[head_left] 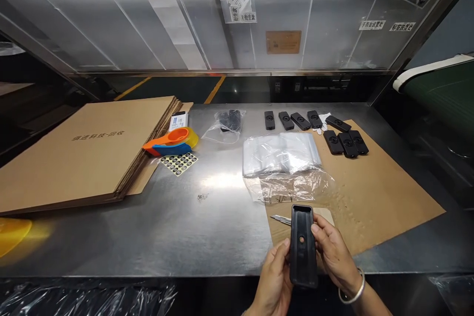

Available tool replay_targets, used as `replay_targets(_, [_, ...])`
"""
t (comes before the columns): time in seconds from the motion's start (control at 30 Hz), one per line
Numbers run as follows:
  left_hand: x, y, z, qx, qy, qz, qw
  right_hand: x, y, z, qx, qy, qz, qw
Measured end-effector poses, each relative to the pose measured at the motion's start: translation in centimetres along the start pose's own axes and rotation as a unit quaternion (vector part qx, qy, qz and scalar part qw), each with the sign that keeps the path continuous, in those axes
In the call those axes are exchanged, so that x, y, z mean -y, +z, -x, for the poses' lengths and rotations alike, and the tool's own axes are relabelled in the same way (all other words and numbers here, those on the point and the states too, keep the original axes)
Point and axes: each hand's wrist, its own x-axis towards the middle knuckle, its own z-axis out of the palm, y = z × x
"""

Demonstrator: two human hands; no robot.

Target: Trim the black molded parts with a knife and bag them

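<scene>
Between my two hands is a long black plastic housing [304, 261], its hollow side turned up, with a small round hole near its middle. My left hand [274, 276] grips its left edge, and my right hand [333, 252], with a bangle at the wrist, grips the right edge. Just behind the housing lies a craft knife [280, 219] with its pointed tip to the left, partly hidden. A stack of clear plastic bags [281, 153] is farther back. Several black cases with round marks [333, 142] lie beyond, at the back right.
A cardboard sheet [388, 202] covers the table's right part. At left are stacked flat cartons [92, 153], an orange and blue tape dispenser [174, 142], a sticker sheet [179, 163] and a bag of black parts [230, 121]. A clear panel [166, 29] spans the back.
</scene>
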Motion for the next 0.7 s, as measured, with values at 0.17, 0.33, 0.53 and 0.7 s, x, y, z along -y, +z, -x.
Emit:
replay_targets(0.17, [0.2,0.3,0.2,-0.025,0.021,-0.012,0.999,-0.3,-0.1,0.2,0.02,-0.008,0.044,0.999])
replay_targets(0.33, [1.0,-0.4,-0.5,-0.077,0.038,-0.085,0.993,-0.9,-0.6,0.5,0.062,-0.109,0.292,0.948])
replay_targets(0.53, [1.0,-2.4,-3.0,-0.083,0.125,-0.219,0.964,-0.2,-3.2,-2.8,-0.047,-0.218,0.496,0.839])
replay_targets(0.7, [1.5,-2.3,-6.9,-0.036,0.205,-0.378,0.902,0.8,-3.8,-9.8,-0.052,-0.27,0.606,0.746])
